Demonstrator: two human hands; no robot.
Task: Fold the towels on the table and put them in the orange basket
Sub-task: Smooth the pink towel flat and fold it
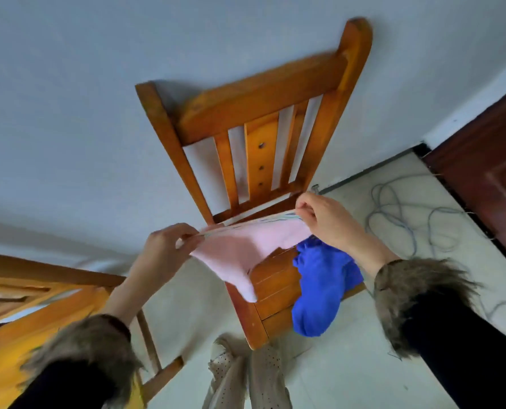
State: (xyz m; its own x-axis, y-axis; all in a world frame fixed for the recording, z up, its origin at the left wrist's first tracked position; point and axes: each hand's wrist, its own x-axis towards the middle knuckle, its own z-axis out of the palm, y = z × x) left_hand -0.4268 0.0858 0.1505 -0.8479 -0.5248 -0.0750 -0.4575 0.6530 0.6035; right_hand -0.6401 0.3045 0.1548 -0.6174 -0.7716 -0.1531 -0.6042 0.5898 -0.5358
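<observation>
Head | orange basket (6, 358) blurred, cropped | left hand (164, 255) blurred

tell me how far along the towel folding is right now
Early on, it seems. In hand: the left hand and right hand pinch the top edge of the pink towel, stretched above the chair. Left: the blue towel lies crumpled on the seat. Nothing clearly folded shows.

Single head-worn view, looking steeply down, close over a wooden chair (275, 278), wide-angle
</observation>
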